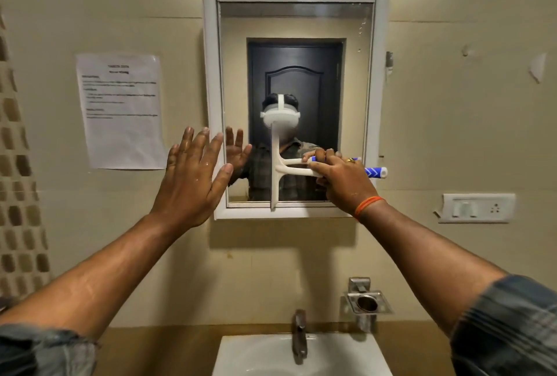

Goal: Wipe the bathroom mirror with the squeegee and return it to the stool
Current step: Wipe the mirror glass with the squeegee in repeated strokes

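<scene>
The bathroom mirror (297, 22) hangs in a white frame on the beige wall. My right hand (342, 181) grips the handle of a white squeegee (275, 173) with a blue-and-white end. Its blade stands vertical against the lower middle of the glass, and the blade's lower tip reaches the bottom frame. My left hand (193, 176) is raised with fingers spread and straight, in front of the mirror's lower left frame edge; whether it touches the frame is unclear. The stool is out of view.
A white sink (346, 354) with a metal tap (300, 336) sits below. A steel soap holder (367, 301) is mounted at the lower right, a switch plate (476, 208) to the right of the mirror. A printed notice (120, 110) is taped to the wall at left.
</scene>
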